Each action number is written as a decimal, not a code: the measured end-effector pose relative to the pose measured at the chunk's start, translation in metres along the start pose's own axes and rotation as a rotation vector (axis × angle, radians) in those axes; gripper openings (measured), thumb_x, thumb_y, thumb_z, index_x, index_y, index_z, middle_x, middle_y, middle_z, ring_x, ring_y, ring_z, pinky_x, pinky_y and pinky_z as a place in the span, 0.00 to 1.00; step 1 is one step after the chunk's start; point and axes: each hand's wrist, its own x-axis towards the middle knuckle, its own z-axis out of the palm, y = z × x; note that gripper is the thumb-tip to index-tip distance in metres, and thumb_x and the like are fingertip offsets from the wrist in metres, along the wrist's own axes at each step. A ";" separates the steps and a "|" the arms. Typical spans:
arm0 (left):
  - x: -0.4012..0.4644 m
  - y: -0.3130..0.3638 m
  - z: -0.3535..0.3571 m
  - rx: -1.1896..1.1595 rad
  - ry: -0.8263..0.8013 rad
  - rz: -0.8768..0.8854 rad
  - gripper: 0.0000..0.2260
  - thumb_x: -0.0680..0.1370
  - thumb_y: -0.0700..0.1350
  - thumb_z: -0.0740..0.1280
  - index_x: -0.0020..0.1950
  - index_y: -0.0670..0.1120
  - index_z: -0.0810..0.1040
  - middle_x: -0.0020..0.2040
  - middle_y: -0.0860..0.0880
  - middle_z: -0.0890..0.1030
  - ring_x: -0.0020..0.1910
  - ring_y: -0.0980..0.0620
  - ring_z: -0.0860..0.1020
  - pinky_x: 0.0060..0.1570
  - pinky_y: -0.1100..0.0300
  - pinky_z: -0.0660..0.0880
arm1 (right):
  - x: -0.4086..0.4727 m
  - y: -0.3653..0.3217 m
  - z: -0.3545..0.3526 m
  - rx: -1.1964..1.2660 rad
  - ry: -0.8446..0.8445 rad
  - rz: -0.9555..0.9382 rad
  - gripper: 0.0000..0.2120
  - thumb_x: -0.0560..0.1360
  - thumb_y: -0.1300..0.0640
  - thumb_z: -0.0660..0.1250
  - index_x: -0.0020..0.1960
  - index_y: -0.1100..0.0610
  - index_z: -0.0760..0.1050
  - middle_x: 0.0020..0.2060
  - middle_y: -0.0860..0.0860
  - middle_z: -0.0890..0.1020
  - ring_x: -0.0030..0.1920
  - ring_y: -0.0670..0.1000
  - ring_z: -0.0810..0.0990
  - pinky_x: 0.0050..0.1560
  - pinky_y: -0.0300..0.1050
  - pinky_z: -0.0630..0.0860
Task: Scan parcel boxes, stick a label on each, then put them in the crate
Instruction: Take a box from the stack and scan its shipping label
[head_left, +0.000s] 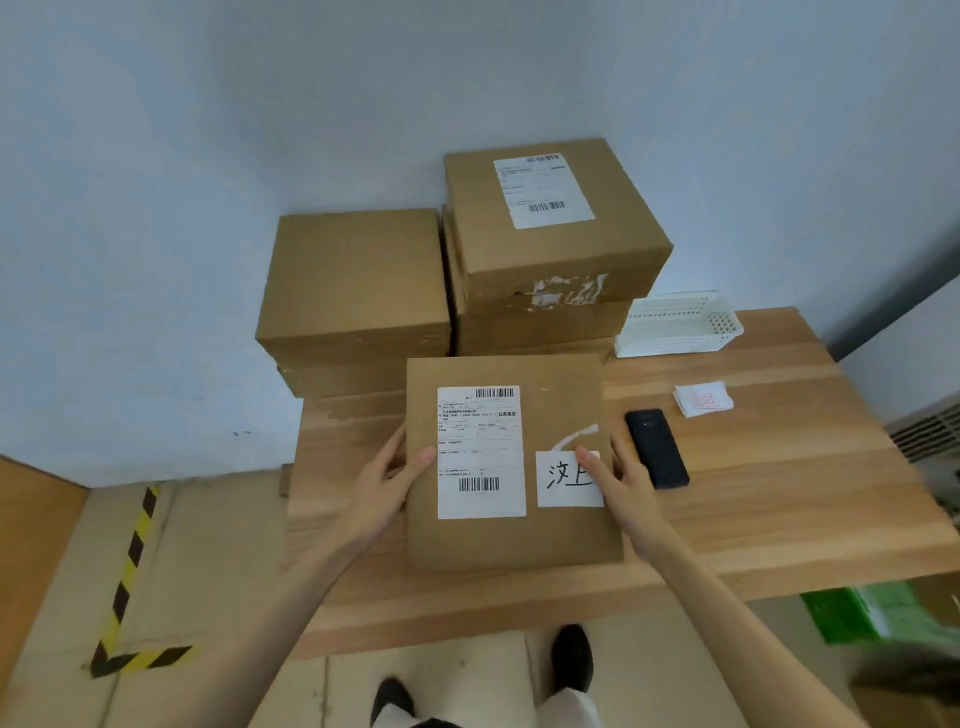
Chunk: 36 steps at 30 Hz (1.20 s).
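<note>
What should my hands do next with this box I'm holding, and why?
Probably lift the box off the table and carry it to the crate, which is out of view. It already carries a printed shipping label and a small handwritten label, the scanner lies set down beside it, and the left hand and right hand grip its two sides.

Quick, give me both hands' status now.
Left hand: grips the left edge of the parcel box.
Right hand: grips its right edge, thumb on the handwritten label.
</note>
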 end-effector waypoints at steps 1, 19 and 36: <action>0.007 -0.004 0.018 -0.002 0.009 -0.031 0.25 0.79 0.56 0.69 0.76 0.61 0.69 0.61 0.54 0.83 0.58 0.54 0.83 0.50 0.59 0.81 | 0.008 0.008 -0.016 -0.004 0.001 0.027 0.17 0.80 0.51 0.68 0.68 0.44 0.73 0.54 0.46 0.86 0.55 0.47 0.84 0.53 0.44 0.81; 0.085 -0.068 0.140 -0.037 0.104 -0.322 0.24 0.81 0.54 0.68 0.75 0.66 0.66 0.61 0.50 0.83 0.56 0.51 0.83 0.49 0.53 0.81 | 0.170 0.112 -0.175 -1.120 0.110 0.327 0.29 0.76 0.35 0.67 0.59 0.61 0.72 0.55 0.58 0.77 0.56 0.59 0.77 0.51 0.53 0.77; 0.123 -0.113 0.154 -0.084 0.107 -0.380 0.23 0.82 0.53 0.66 0.77 0.59 0.68 0.64 0.57 0.82 0.61 0.58 0.81 0.53 0.62 0.79 | 0.215 0.170 -0.149 -1.453 0.213 0.339 0.45 0.78 0.32 0.60 0.74 0.71 0.57 0.61 0.61 0.74 0.60 0.59 0.75 0.52 0.57 0.79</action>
